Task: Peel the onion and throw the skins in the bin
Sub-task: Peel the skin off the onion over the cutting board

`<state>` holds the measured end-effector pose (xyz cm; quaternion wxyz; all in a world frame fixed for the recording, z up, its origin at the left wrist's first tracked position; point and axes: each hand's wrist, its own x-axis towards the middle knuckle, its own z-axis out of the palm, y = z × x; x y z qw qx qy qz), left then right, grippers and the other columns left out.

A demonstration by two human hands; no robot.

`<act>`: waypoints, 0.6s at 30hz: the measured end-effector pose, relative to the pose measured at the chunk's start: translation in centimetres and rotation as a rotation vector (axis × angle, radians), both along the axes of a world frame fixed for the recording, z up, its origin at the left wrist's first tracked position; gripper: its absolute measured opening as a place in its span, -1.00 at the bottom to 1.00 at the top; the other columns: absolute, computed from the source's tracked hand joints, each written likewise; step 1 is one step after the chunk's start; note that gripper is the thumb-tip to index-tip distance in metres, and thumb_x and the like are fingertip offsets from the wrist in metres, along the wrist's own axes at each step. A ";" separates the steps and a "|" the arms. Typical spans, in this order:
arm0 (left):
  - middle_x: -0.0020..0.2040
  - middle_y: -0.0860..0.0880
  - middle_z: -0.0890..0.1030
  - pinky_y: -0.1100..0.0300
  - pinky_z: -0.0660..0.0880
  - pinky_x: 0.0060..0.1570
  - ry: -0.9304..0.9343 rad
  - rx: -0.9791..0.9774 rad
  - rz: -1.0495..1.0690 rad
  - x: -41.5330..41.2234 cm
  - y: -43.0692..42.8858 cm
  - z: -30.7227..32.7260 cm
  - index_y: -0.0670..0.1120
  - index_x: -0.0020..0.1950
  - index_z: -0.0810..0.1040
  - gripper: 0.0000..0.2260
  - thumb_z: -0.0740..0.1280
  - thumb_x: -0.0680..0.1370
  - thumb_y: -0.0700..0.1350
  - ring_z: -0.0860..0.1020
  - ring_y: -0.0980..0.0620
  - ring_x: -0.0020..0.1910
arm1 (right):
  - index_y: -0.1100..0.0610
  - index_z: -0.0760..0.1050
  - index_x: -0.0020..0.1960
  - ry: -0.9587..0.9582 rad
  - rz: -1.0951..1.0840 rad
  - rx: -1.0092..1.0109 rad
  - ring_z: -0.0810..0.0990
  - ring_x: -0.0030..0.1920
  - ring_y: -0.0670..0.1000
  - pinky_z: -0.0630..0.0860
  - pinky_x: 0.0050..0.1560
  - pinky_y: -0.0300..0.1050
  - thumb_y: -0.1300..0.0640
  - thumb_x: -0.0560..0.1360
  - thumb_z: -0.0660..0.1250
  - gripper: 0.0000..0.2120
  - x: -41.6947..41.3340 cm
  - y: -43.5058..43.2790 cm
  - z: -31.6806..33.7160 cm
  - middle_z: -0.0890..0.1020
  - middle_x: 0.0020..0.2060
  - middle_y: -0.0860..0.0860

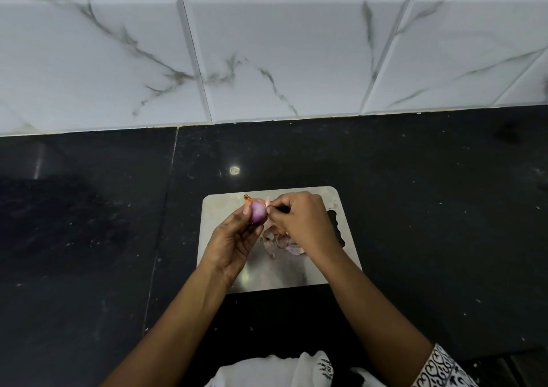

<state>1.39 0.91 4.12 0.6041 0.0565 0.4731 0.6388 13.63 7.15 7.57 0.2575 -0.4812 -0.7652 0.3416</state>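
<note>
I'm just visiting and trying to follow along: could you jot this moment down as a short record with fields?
onion: small, purple, mostly bare
left hand: grips the onion
right hand: pinches a strip of skin on the onion
loose skins: piled on the steel board
steel board: lies on the black counter
bin: not in view
</note>
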 end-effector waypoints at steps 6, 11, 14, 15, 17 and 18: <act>-0.24 -0.05 0.71 0.30 0.61 -0.17 0.005 0.033 0.025 0.6 0.1 0.0 -0.11 -0.26 0.71 -0.68 0.23 0.58 -0.18 0.68 0.11 -0.25 | 0.18 0.59 -0.20 -0.055 -0.080 0.200 0.61 -0.29 0.03 0.48 -0.21 -0.13 0.14 0.38 0.43 -0.89 -1.0 -0.9 -0.7 0.67 -0.30 0.06; -0.23 -0.05 0.71 0.29 0.60 -0.14 -0.010 0.054 0.006 0.7 0.0 -0.2 -0.11 -0.25 0.72 -0.68 0.22 0.58 -0.18 0.67 0.11 -0.24 | 0.16 0.49 -0.24 -0.069 -0.080 0.288 0.55 -0.31 0.05 0.44 -0.22 -0.09 0.16 0.36 0.44 -0.87 -1.1 -1.1 -1.5 0.61 -0.33 0.05; -0.21 -0.05 0.71 0.29 0.61 -0.14 -0.004 0.059 -0.014 0.5 -0.1 -0.1 -0.15 -0.10 0.66 -0.78 0.22 0.58 -0.19 0.67 0.10 -0.21 | 0.17 0.51 -0.25 -0.076 -0.079 0.290 0.55 -0.33 0.04 0.44 -0.27 -0.12 0.15 0.35 0.44 -0.87 -0.7 -0.7 -1.4 0.62 -0.34 0.06; -0.20 -0.06 0.71 0.29 0.61 -0.14 -0.009 0.060 -0.023 0.5 -0.1 -0.1 -0.15 -0.09 0.65 -0.78 0.21 0.58 -0.18 0.67 0.09 -0.19 | 0.16 0.53 -0.24 -0.059 -0.083 0.257 0.56 -0.31 0.02 0.45 -0.28 -0.13 0.14 0.35 0.43 -0.88 -0.6 -0.6 -1.3 0.63 -0.33 0.05; -0.18 -0.09 0.70 0.27 0.61 -0.16 -0.043 0.066 -0.047 0.5 -0.2 -0.1 -0.14 -0.15 0.70 -0.73 0.21 0.57 -0.17 0.68 0.07 -0.18 | 0.14 0.57 -0.21 0.007 -0.126 0.141 0.57 -0.28 -0.03 0.49 -0.27 -0.16 0.13 0.36 0.42 -0.92 -0.1 -0.2 -1.1 0.65 -0.31 0.02; -0.18 -0.10 0.70 0.27 0.61 -0.19 -0.066 0.071 -0.059 0.6 -0.3 -0.1 -0.13 -0.19 0.71 -0.71 0.21 0.57 -0.17 0.68 0.07 -0.19 | 0.13 0.58 -0.20 0.031 -0.153 0.088 0.58 -0.27 -0.06 0.51 -0.25 -0.17 0.13 0.38 0.40 -0.94 0.1 0.1 -1.1 0.66 -0.29 0.00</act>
